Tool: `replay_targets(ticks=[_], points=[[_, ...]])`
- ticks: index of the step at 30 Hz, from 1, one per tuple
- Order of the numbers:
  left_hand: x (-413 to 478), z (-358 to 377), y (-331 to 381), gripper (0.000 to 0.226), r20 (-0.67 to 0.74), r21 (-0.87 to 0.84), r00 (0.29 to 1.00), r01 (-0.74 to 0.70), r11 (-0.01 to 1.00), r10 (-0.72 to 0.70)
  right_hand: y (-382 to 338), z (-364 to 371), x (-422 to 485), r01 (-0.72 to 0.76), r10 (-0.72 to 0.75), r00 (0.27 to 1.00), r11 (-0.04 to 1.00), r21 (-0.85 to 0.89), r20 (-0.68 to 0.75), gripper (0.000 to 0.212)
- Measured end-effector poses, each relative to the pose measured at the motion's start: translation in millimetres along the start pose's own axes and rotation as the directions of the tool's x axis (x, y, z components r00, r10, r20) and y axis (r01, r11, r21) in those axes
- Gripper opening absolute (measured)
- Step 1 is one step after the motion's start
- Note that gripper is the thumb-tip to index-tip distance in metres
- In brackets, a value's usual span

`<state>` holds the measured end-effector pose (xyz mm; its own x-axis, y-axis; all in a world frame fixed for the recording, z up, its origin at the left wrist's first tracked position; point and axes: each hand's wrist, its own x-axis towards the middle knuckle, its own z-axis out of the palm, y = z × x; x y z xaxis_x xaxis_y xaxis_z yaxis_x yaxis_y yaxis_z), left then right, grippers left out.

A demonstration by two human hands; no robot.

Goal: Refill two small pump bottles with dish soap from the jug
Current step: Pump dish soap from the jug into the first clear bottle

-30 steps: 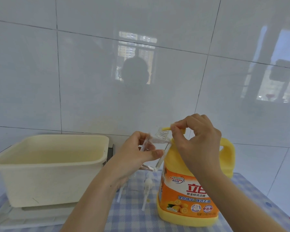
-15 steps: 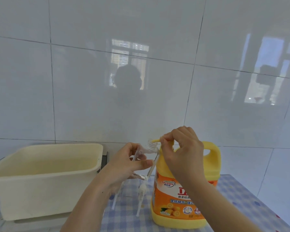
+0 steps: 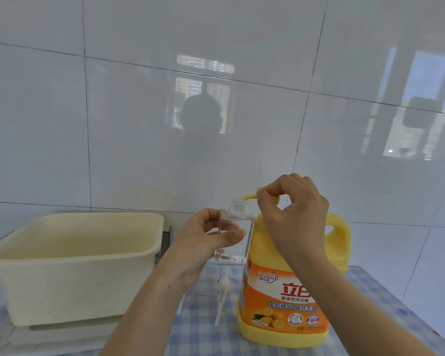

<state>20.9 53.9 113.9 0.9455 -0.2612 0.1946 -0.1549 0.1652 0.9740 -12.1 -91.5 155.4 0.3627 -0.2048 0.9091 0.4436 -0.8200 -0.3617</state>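
Observation:
A yellow dish soap jug [image 3: 285, 299] with an orange label stands on the checked tablecloth at centre right. My right hand [image 3: 296, 211] is closed over the jug's yellow pump head [image 3: 249, 196], whose spout points left. My left hand [image 3: 203, 242] holds a small clear bottle [image 3: 235, 227] upright in the air, its open threaded neck just under the spout. The bottle looks nearly empty. A white pump top [image 3: 222, 286] with its tube lies on the cloth below the bottle.
A large cream plastic tub [image 3: 72, 263] sits on a white tray [image 3: 3, 340] at the left. A glossy white tiled wall rises right behind the table. The blue checked cloth [image 3: 370, 304] runs to the table's right edge.
My left hand has turned the clear bottle upright and brought its neck under the jug's spout. My right hand stays on the pump head.

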Motion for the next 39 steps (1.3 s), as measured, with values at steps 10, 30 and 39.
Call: replay_targets(ticks=[10,30,39], points=[[1.9,0.3,-1.5,0.049,-0.006,0.026,1.000,0.008,1.000,-0.008,-0.1,-0.1,0.2,0.007,-0.007,1.000,1.000,0.008,0.014,0.016],[0.6,1.0,-0.9,0.043,-0.049,0.089,0.999,-0.011,0.996,0.016,4.0,0.2,-9.7,0.109,-0.109,0.994,0.994,-0.020,-0.016,0.015],[0.1,2.2,2.0,0.048,-0.034,0.088,0.999,-0.003,0.996,0.006,3.1,0.0,-8.5,0.059,-0.059,0.998,0.998,-0.020,-0.005,0.014]])
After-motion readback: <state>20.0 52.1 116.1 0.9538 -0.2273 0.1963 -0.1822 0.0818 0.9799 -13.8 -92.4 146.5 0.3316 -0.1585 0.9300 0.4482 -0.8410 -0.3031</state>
